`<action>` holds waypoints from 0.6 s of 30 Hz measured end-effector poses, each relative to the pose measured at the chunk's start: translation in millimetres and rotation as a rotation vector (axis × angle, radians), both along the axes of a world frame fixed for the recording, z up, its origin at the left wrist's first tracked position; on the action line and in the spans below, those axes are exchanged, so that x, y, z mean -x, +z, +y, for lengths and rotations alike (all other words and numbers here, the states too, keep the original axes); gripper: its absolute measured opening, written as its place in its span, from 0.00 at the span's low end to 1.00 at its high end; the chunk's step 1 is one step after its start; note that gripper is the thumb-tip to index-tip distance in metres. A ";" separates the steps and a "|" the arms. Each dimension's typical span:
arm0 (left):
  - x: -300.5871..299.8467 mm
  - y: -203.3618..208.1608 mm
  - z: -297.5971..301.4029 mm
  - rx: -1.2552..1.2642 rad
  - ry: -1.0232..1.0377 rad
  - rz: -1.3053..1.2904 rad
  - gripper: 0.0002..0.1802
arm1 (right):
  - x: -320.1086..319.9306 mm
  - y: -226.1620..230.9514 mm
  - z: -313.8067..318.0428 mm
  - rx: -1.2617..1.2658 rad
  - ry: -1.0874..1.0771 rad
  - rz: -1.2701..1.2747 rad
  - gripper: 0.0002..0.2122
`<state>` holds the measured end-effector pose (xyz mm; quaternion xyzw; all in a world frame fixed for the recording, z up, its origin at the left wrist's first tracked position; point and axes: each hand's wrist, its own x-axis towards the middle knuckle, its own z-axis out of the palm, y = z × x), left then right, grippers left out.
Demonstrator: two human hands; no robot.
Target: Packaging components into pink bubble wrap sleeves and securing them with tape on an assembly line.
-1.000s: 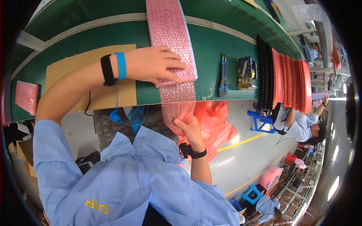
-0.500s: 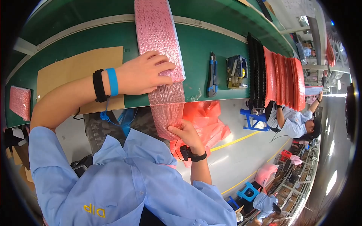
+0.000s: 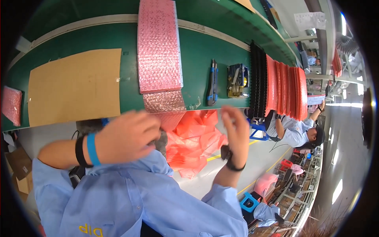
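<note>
if you're handling a loose tail like this, i'd say the trick is keeping the pink bubble-wrapped pack [image 3: 158, 55] flat on the green desk [image 3: 197, 51] while you smooth the clear pink bubble-wrap flap [image 3: 164, 102] from the pack outward. gentle, even pressure, imo: pinch too hard and you'd probably pop bubbles, tug it sideways and the pack could twist. i'd also get the flap square with the pack's sides before creasing anything. that part hanging over the edge looks easy to snag with a wrist.

as for the hands: the left hand [image 3: 128, 136] is in the air with fingers loosely bent. it's blurry and the palm is hidden, so i can't tell if anything's in it. the right hand [image 3: 235, 128] is raised with fingers spread and looks free, nothing visible in its grip. neither one is on the pack.

the pack lies beyond both hands, past the left hand's fingertips and well to the left of the right hand. its flap comes back toward the gap between them, nearer the left. the blue-and-black utility knife [image 3: 212, 83] sits just beyond the right hand, a little to its left.
</note>
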<state>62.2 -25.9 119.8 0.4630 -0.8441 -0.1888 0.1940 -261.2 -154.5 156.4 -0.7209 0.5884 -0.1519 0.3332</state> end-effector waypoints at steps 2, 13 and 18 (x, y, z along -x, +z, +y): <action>4.7 2.2 26.7 -0.699 -0.034 0.097 0.30 | -24.5 -22.2 -49.1 0.279 0.052 0.132 0.19; 85.8 -148.4 4.9 -0.356 0.716 1.392 0.23 | -38.9 -83.6 -107.5 0.236 0.252 0.184 0.17; 86.3 -149.3 17.0 -0.524 0.708 1.479 0.19 | -88.0 -26.0 -44.4 0.000 0.667 -0.042 0.16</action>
